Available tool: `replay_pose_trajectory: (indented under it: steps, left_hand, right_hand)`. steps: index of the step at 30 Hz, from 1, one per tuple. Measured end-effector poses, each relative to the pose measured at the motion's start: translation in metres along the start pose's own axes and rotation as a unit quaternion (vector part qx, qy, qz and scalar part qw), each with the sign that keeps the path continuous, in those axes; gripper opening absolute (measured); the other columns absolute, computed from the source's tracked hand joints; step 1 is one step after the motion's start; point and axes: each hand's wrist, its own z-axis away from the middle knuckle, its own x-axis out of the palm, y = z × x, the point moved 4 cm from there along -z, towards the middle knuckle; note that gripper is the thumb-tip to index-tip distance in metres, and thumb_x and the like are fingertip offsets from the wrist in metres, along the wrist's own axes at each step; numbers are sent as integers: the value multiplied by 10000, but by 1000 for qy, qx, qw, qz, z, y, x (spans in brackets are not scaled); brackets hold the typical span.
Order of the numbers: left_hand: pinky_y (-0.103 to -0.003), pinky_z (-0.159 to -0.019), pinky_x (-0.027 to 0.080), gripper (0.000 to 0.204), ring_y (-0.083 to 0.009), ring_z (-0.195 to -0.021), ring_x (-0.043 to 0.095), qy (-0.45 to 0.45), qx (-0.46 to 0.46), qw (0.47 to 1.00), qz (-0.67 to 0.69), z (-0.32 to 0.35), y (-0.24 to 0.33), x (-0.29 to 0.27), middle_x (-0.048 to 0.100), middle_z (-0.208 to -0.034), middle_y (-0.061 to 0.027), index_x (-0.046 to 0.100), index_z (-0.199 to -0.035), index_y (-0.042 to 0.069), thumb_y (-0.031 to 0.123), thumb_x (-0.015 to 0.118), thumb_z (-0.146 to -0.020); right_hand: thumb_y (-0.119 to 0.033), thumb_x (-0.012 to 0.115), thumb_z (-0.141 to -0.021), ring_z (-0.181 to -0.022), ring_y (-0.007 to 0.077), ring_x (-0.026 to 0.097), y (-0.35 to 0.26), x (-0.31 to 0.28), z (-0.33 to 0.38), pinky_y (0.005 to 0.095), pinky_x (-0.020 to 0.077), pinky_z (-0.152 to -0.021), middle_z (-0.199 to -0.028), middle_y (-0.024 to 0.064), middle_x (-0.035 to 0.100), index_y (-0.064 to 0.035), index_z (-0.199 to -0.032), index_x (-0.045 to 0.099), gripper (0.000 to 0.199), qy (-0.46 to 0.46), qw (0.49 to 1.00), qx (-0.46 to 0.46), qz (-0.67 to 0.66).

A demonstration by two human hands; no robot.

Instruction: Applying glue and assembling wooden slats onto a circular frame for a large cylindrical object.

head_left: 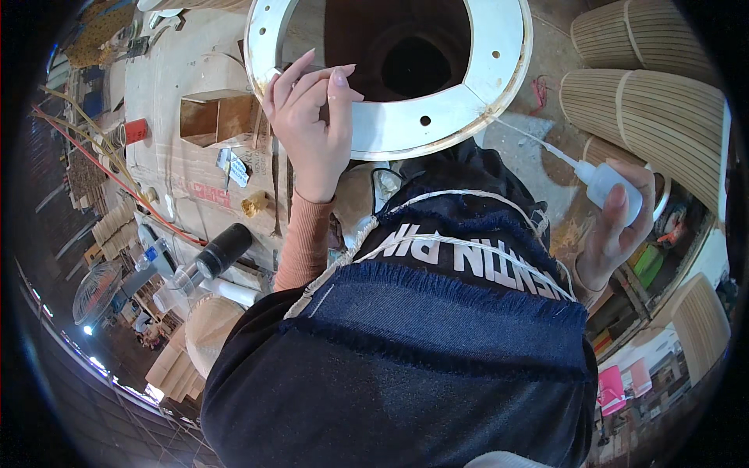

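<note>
A white ring-shaped rim (390, 132) with several dark holes tops a hollow, dark-walled round piece in front of me. My left hand (310, 125) is at the left part of this rim, fingers loosely bent and apart, with nothing visible held in them. To the right, my right hand (624, 214) is wrapped around a small white squeeze bottle (612, 191). Its thin nozzle slants up and left, with the fine tip close to the rim's lower right outer edge. Whether any liquid leaves the tip is too small to tell.
Slatted, curved wooden pieces (636, 101) stand at the right. On the left, cardboard (156, 101) bears a small open brown box (214, 118), a black cylinder (226, 249) and a red roll (136, 131). A red hose (117, 179) runs along the far left.
</note>
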Motion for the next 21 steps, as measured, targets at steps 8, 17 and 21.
replay_pose_trajectory:
  steps: [8, 17, 21]
  left_hand:
    - [-429, -1068, 284, 412, -239, -1195, 557, -5, 0, 1000, 1, -1, 0, 0, 748, -959, 14, 733, -688, 82, 225, 502, -999]
    - [-432, -1068, 283, 412, -240, -1204, 550, -4, 0, 1000, 2, 0, -1, 1, 749, -960, 16, 733, -690, 80, 228, 505, -999]
    - [-434, -1070, 280, 412, -241, -1204, 550, -4, -2, 1000, 2, 0, -1, 1, 749, -962, 18, 733, -688, 83, 228, 505, -1000]
  right_hand:
    - [-350, 623, -934, -823, 118, 532, -3, -1, -2, 233, 396, -738, -910, 66, 591, 9, -988, 632, 363, 10, 1000, -10, 14]
    - [-350, 637, -928, -821, 118, 539, -9, 0, -1, 227, 404, -742, -914, 65, 595, 12, -993, 628, 368, 14, 1000, 4, 20]
    - [-350, 637, -929, -829, 122, 543, -11, 1, 1, 229, 409, -752, -923, 68, 598, 14, -999, 624, 371, 17, 1000, 9, 17]
